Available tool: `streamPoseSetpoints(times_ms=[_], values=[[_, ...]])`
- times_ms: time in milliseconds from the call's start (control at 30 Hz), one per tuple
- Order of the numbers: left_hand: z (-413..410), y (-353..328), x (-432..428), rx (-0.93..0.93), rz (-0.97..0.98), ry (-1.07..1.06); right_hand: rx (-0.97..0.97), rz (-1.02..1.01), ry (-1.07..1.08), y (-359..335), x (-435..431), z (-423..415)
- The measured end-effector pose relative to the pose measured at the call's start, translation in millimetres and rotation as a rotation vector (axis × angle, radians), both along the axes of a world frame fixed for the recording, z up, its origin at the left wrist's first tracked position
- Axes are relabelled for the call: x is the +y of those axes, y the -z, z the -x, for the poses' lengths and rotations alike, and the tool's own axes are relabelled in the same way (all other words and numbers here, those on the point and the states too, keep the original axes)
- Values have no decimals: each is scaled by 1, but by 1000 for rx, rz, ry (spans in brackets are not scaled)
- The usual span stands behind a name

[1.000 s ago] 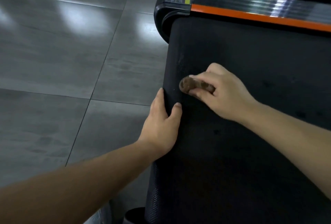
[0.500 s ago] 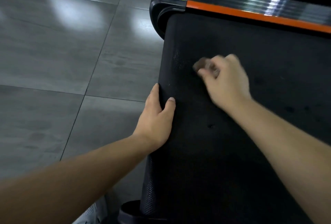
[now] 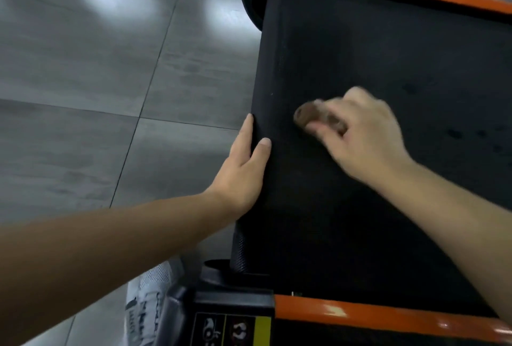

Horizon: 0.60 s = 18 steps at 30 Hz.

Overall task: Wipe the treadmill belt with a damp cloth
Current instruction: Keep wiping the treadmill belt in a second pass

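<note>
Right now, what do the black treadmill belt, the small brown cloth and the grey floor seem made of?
The black treadmill belt: probably rubbery synthetic, matte; it shows no glare. The small brown cloth: soft fabric, bunched, though blurred. The grey floor: polished tile, glossy; light reflections and joint lines show.

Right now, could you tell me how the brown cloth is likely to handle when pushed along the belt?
Probably floppy: the cloth bunches in the right hand. Likely light, being so small. It may drag on the textured belt.
</note>
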<state>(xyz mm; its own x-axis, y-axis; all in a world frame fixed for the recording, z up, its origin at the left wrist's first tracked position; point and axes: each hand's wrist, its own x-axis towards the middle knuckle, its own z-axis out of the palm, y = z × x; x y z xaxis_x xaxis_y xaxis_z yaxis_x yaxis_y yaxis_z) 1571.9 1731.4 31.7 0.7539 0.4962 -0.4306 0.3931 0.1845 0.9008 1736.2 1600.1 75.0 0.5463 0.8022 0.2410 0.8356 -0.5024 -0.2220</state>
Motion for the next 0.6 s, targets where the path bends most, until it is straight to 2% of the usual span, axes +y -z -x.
streamPoseSetpoints(times_ms=[67, 100, 233, 300, 333, 433, 467, 567, 600], values=[[1, 1, 0, -10, 5, 6, 99, -45, 241, 1, 4, -9], [1, 2, -2, -17, 7, 0, 105, -53, 253, 4, 1, 1], [2, 7, -5, -62, 50, -78, 200, -72, -120, 7, -18, 55], [3, 10, -6, -67, 70, -90, 105, -51, -147, 4, 1, 31], [4, 11, -5, -73, 77, -97, 60, -51, -93, 4, 21, 14], [3, 12, -7, -91, 77, -114, 99, -87, 162, 6, 67, -19], [3, 12, -7, -94, 76, -119, 96, -98, 138, 9, 68, -13], [2, 14, -8, -73, 85, -137, 167, -56, -218, 8, 41, 22], [2, 15, -7, -66, 92, -140, 153, -21, -267, 5, 41, 18]])
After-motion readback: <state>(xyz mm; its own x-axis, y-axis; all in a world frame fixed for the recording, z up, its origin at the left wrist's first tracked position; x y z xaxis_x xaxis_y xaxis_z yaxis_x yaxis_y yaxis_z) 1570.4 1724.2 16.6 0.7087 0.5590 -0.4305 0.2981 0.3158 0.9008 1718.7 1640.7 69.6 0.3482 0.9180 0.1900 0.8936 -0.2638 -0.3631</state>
